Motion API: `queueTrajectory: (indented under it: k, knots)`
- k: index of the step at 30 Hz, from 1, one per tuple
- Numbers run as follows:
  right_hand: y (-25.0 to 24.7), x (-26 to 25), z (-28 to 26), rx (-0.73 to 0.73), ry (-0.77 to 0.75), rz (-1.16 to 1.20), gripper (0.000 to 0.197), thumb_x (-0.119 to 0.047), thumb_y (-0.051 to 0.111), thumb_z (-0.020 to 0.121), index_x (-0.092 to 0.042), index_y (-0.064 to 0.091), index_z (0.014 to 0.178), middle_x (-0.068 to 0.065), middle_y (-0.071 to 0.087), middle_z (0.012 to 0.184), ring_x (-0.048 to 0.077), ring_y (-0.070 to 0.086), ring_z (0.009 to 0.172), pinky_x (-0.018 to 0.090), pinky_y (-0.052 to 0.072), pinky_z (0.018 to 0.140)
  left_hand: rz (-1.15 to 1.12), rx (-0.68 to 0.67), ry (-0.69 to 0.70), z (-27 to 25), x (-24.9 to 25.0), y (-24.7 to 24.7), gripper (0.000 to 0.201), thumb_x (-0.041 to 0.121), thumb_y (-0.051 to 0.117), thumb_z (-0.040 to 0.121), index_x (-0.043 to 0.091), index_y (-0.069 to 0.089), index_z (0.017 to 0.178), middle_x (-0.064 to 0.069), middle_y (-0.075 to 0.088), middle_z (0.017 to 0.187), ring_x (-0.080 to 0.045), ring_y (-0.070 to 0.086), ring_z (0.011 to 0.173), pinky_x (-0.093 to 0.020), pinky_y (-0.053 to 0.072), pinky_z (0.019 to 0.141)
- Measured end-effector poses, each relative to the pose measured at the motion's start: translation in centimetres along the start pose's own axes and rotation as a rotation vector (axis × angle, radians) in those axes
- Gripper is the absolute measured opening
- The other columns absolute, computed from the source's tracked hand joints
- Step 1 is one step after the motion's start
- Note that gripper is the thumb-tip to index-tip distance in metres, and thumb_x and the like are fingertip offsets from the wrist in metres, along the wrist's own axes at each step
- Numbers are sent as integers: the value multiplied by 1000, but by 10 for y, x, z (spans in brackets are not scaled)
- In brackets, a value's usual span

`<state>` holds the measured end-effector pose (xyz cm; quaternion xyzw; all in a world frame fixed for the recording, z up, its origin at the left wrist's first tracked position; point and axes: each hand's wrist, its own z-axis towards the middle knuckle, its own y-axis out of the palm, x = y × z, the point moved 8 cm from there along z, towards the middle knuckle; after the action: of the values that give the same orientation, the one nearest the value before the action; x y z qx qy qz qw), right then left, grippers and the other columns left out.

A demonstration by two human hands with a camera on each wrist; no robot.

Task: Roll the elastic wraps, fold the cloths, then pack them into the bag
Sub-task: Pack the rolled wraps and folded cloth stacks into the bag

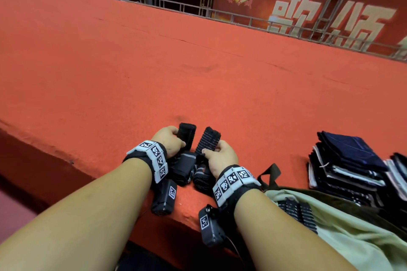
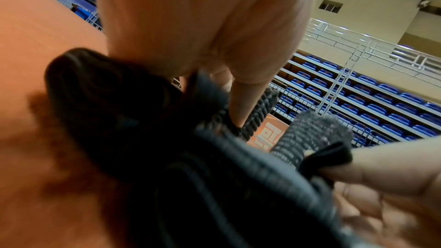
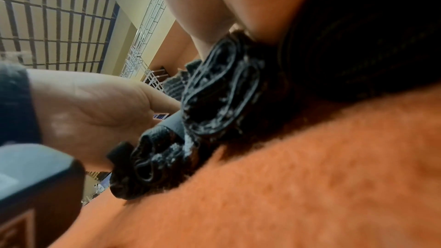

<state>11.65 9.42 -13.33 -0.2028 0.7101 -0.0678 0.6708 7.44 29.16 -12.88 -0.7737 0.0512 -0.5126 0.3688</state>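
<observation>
Several black elastic wraps lie bunched near the front edge of the red felt surface (image 1: 154,61). My left hand (image 1: 169,139) grips one black wrap (image 1: 187,133) whose free end sticks up. My right hand (image 1: 220,156) grips a striped black wrap (image 1: 209,139) beside it. Two rolled wraps (image 1: 185,170) lie between my wrists. In the right wrist view the coiled end of a roll (image 3: 219,90) shows side-on against the felt. The left wrist view shows dark wrap fabric (image 2: 148,120) under my fingers (image 2: 245,105). A pale green bag (image 1: 330,233) lies at the lower right with a striped wrap (image 1: 297,209) on it.
A stack of folded dark cloths (image 1: 348,167) sits at the right, with a second pile (image 1: 398,171) cut off by the frame. The bag's dark strap (image 1: 271,175) loops by my right wrist. A metal railing (image 1: 264,22) and red banner (image 1: 308,6) run behind the surface.
</observation>
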Motion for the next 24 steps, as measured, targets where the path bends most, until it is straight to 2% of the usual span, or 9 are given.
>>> queueTrajectory:
  k: [2,6,9,11,13,16,18,21,24]
  knots:
    - [-4,-3,-1,19,12,39,7,-24,70,89,-25,63,90,-1,73,87,23,71,81,41,59,81,-7,50,45,-7,15,-17,15,23,72,91,17,64,103,-4,70,92,-22,64,81,-30,45,70]
    - [-24,-17,-1,76,-7,134,8,-30,67,88,-23,65,86,4,74,82,26,69,70,51,60,74,-29,119,108,-27,41,-42,20,30,69,94,15,56,93,-3,62,80,-18,55,67,-32,37,55]
    - [-48,-43,-11,80,-66,195,8,-25,64,93,-22,65,86,3,74,80,17,67,63,41,56,63,-138,100,159,-46,62,-45,23,29,75,88,16,56,91,-10,71,87,-28,67,73,-45,57,69]
    - [-70,-56,-19,89,-102,185,9,-26,63,94,-22,66,87,2,75,81,16,68,64,36,52,61,-244,45,175,-59,75,-38,27,24,79,83,16,57,96,-15,74,93,-35,74,86,-55,61,80]
    - [-98,-66,-28,108,-131,165,9,-27,63,94,-21,68,89,0,75,81,15,69,63,35,51,60,-364,-42,194,-77,94,-27,32,16,81,81,16,57,103,-17,74,99,-34,75,91,-50,60,80]
    - [-150,-72,-43,149,-157,123,10,-25,64,93,-19,70,90,2,74,76,14,66,60,33,49,58,-489,-179,263,-105,126,-5,40,15,86,73,16,61,105,-15,74,98,-30,75,83,-37,58,64]
    - [-192,-72,-54,201,-167,98,10,-24,65,93,-18,70,88,2,73,73,15,65,58,31,47,56,-546,-258,304,-123,147,12,37,17,86,75,15,62,102,-13,72,91,-26,69,76,-29,50,54]
    - [-251,-61,-66,260,-140,30,10,-24,67,92,-16,70,88,4,71,67,17,63,55,31,45,52,-574,-357,318,-150,176,38,27,23,80,87,17,61,106,-8,73,86,-23,66,72,-26,48,56]
    - [-285,-41,-79,159,-45,-7,6,-12,69,90,-8,70,94,12,69,71,20,58,51,27,40,47,-467,-383,330,-169,196,63,25,25,77,89,15,63,108,-12,73,88,-21,66,64,-25,49,55]
